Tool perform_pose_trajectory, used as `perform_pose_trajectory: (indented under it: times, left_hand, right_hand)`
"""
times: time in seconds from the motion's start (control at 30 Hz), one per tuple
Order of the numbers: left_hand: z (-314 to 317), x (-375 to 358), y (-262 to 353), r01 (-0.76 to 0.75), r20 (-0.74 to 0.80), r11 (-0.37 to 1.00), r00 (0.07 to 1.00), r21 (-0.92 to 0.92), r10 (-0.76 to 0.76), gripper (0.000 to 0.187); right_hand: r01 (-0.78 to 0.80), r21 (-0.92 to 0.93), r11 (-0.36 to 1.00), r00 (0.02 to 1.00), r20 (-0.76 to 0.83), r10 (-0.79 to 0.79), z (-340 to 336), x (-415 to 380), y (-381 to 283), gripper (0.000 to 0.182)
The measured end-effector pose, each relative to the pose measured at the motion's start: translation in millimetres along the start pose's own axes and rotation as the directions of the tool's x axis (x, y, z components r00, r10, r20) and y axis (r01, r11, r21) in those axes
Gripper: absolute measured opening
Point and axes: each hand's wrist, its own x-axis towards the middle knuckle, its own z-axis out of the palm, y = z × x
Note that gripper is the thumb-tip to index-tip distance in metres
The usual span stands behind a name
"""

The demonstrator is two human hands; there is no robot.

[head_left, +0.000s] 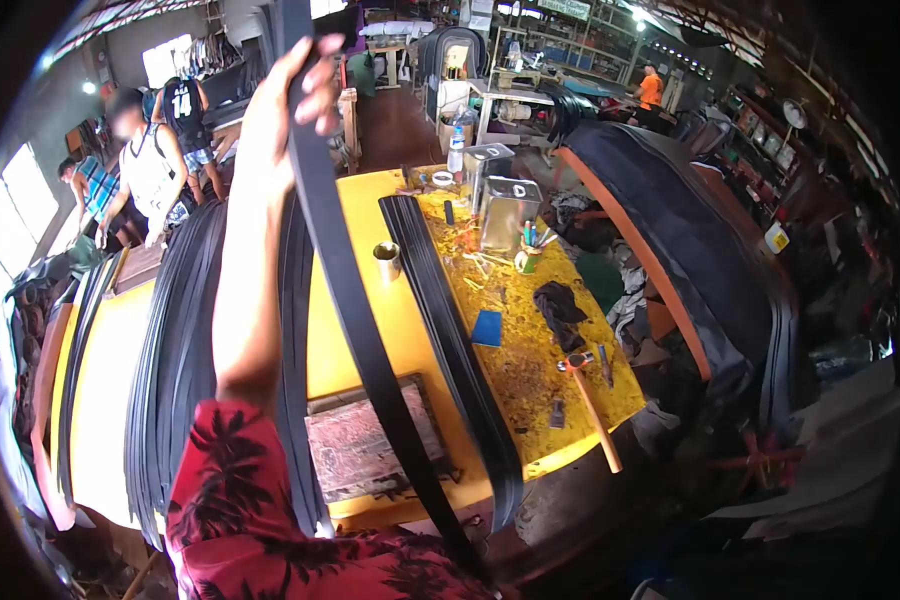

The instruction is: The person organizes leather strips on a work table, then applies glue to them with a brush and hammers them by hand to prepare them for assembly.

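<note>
My left hand point(280, 100) is up high at the top of my head view, fingers curled round a long black strip point(353, 300), with fingertips showing past its right edge; how hard they squeeze I cannot tell from here. My right hand is outside the view, so I cannot say whether it has hold of anything. What matters most is the line of the strip: its long axis drops from the left grip down and rightward, leaning across my view to the bottom edge by the red shirt point(230, 470). A short length runs above the fingers and out of the picture, so neither end shows. Below the grip, the strip passes in front of the yellow table point(410, 350) and across the right part of a worn block point(360, 450); I cannot judge whether it touches either. A bundle of black strips point(452, 330) lies on the table to its right, slanting nearly the same way. The left is the only hand I can place, and it sits at the strip's upper part.
</note>
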Motion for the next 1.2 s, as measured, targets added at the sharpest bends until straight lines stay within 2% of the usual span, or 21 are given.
perform_pose_trajectory:
  times: [0.07,0.17,0.2,0.23,0.27,0.33,0.37,0.4,0.43,0.47,0.53,0.6,0.67,0.73,0.83,0.93,1.0,1.1,1.13,1.17,1.2]
  left_hand:
    - [-80.8,63.7,5.3,0.08,0.251,0.994,0.966,-0.073,-0.06,0.038]
    - [-165.9,95.4,-24.3,0.27,-0.466,0.919,0.878,0.288,-0.112,0.074]
    - [-191.2,83.8,-38.2,0.423,-0.67,0.821,0.739,0.382,-0.069,0.088]
    - [-266.0,74.0,-70.7,0.54,-0.675,0.576,0.737,0.614,0.029,0.106]
    - [-346.6,56.9,-133.6,0.595,-0.65,0.264,0.67,0.759,0.358,0.098]
    - [-336.1,-49.7,-183.7,0.632,-0.719,0.354,0.658,0.69,0.225,0.066]
    - [-267.1,-97.2,-171.1,0.798,-0.825,0.244,0.564,0.551,0.02,0.051]
    - [-312.1,-186.0,-252.3,0.41,-0.57,0.557,0.809,0.722,0.143,0.039]
    - [-284.2,-248.7,-278.3,0.318,-0.455,0.421,0.846,0.849,0.278,0.031]
    - [-242.3,-295.2,-262.8,0.662,-0.659,0.246,0.744,0.708,-0.109,0.031]
    - [-173.7,-388.7,-277.4,0.685,-0.783,0.487,0.622,0.542,-0.005,0.039]
    - [-108.9,-438.8,-255.3,0.766,-0.798,0.419,0.586,0.487,-0.143,0.048]
    - [-58.9,-456.6,-240.2,0.713,-0.825,0.658,0.508,0.242,-0.248,0.058]
    - [-49.5,-474.1,-246.2,0.801,-0.845,0.511,0.48,0.312,-0.237,0.059]
    - [-64.6,-461.4,-254.4,0.785,-0.834,0.596,0.437,0.171,-0.336,0.064]
    - [-112.5,-462.8,-277.2,0.687,-0.623,0.586,0.243,-0.43,-0.743,0.058]
    - [-108.2,-439.1,-251.3,0.631,-0.548,0.594,0.302,-0.499,-0.78,0.054]
    - [-98.2,-402.2,-222.6,0.486,-0.475,0.635,0.423,-0.601,-0.772,0.045]
    - [-99.9,-400.3,-219.7,0.49,-0.444,0.643,0.469,-0.589,-0.764,0.046]
    - [-120.5,-420.7,-244.5,0.514,-0.349,0.61,0.518,-0.603,-0.781,0.047]
    - [-113.2,-418.3,-237.5,0.501,-0.242,0.601,0.607,-0.623,-0.757,0.05]
  right_hand:
    - [0.011,-0.044,0.999,1.0,-0.001,-0.011,29.7,18.6,-14.4,0.039]
    - [0.062,-0.113,0.992,0.998,0.037,-0.058,74.6,58.1,-38.3,0.037]
    - [0.091,-0.141,0.986,0.995,0.059,-0.084,86.6,74.6,-49.2,0.037]
    - [0.121,-0.17,0.978,0.991,0.08,-0.109,99.3,88.9,-61.5,0.037]
    - [0.137,-0.185,0.973,0.988,0.098,-0.12,110.9,111.3,-69.5,0.037]
    - [0.033,0.009,0.999,0.985,0.168,-0.034,134.8,174.2,-79.3,0.026]
    - [0.066,0.003,0.998,0.981,0.183,-0.065,142.9,207.9,-75.3,0.026]
    - [-0.071,0.026,0.997,0.97,0.234,0.063,150.0,234.4,-60.1,0.019]
    - [-0.214,0.036,0.976,0.938,0.286,0.195,154.7,254.0,-45.3,0.013]
    - [-0.203,0.019,0.979,0.936,0.296,0.189,155.3,267.4,-32.0,0.013]
    - [-0.146,-0.186,0.972,0.936,0.292,0.196,157.2,287.1,-13.9,0.012]
    - [-0.194,-0.135,0.972,0.947,0.233,0.221,160.7,297.2,-12.5,0.012]
    - [-0.12,-0.202,0.972,0.961,0.221,0.165,162.2,314.6,-26.7,0.012]
    - [-0.085,-0.145,0.986,0.953,0.278,0.123,175.8,338.5,-51.2,0.015]
    - [-0.173,-0.186,0.967,0.887,0.397,0.235,201.5,345.1,-153.7,0.015]
    - [-0.179,0.026,0.983,0.892,0.425,0.152,224.9,411.0,-131.3,0.018]
    - [-0.081,-0.016,0.997,0.925,0.372,0.081,229.0,412.5,-140.3,0.028]
    - [0.581,-0.25,0.775,0.812,0.247,-0.529,210.3,427.7,-89.7,0.036]
    - [0.025,-0.241,0.97,0.972,0.232,0.032,189.3,345.1,-159.2,0.034]
    - [0.272,-0.309,0.911,0.954,0.21,-0.214,167.7,376.0,-82.2,0.039]
    - [0.277,0.045,0.96,0.897,0.345,-0.275,148.0,348.0,-72.2,0.044]
